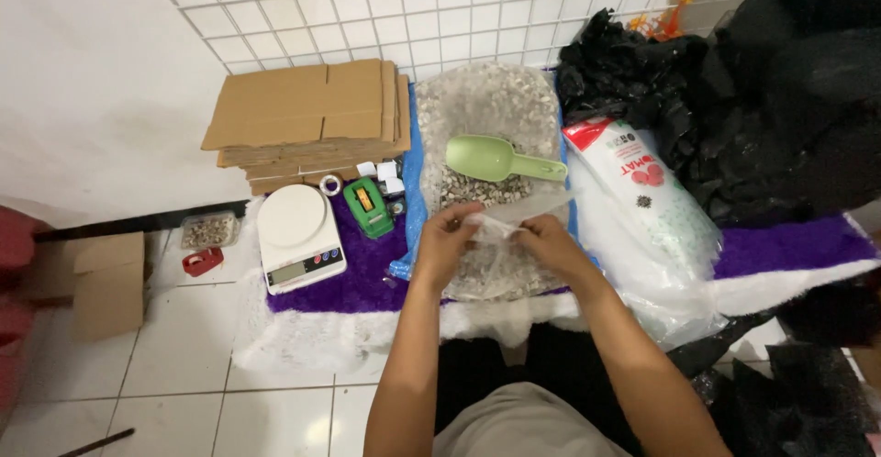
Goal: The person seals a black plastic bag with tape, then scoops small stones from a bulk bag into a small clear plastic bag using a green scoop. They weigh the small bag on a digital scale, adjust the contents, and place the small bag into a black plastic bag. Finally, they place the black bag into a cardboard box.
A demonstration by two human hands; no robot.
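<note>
Item: small clear plastic bag [500,237], pinched at its mouth by left hand [447,235] and right hand [551,241], each grip clamped on the film, held over a large open sack of pale gravel-like pieces [486,108]. On the sack lies a green scoop [500,159]. Left, on the purple mat [367,283]: white kitchen scale [298,235], green tape dispenser [369,207], flattened cardboard stack [307,122]; right: printed white bag [642,195].

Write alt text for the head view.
Both hands, left and right, pinch a clear bag over a big sack of pale chips with a green scoop on it. A white scale sits left.
</note>
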